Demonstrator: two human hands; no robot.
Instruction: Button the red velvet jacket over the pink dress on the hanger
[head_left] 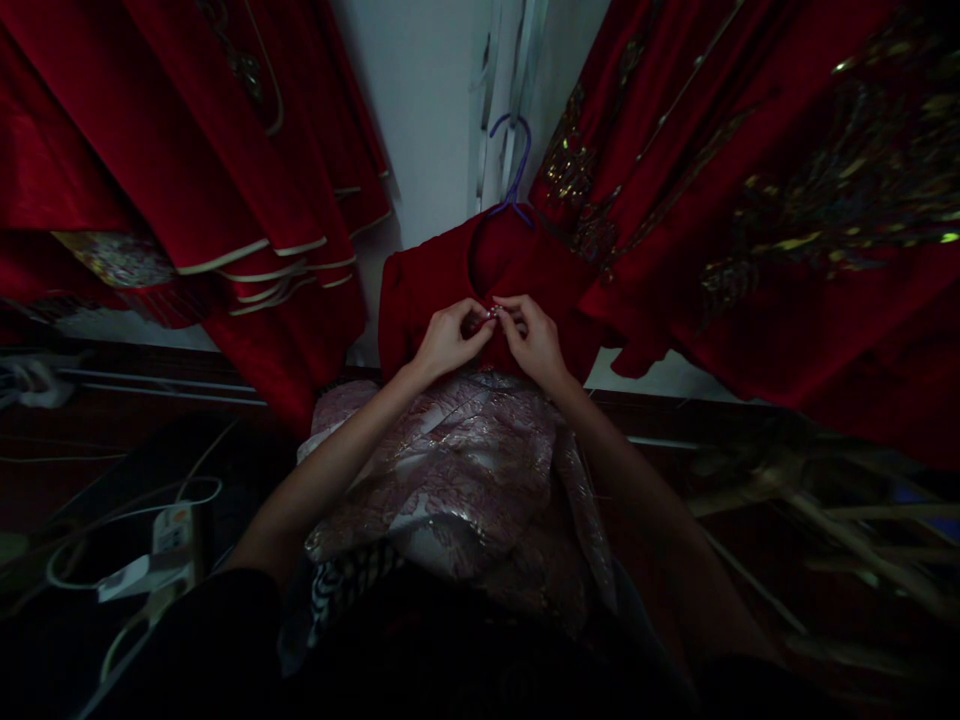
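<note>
A red jacket point(420, 290) hangs in front of me from a purple hanger point(516, 185), its round neckline toward the hanger. Just below that neckline, my left hand point(452, 338) pinches the front edge with thumb and fingertips. Opposite it, my right hand point(534, 340) pinches too, its fingertips almost meeting those of the left. Small shiny bits point(493, 313) show between the fingertips; whether they are a fastener or nail decoration I cannot make out. A pale pink brocade cloth with a metallic sheen point(465, 450) lies below the jacket, under my forearms.
Red garments with pale trim point(262, 180) hang at the left, and red garments with gold sequins point(825, 190) at the right. A metal rail point(487, 100) runs up the white wall. On the lower left are a white power strip point(174, 535) and loose cables.
</note>
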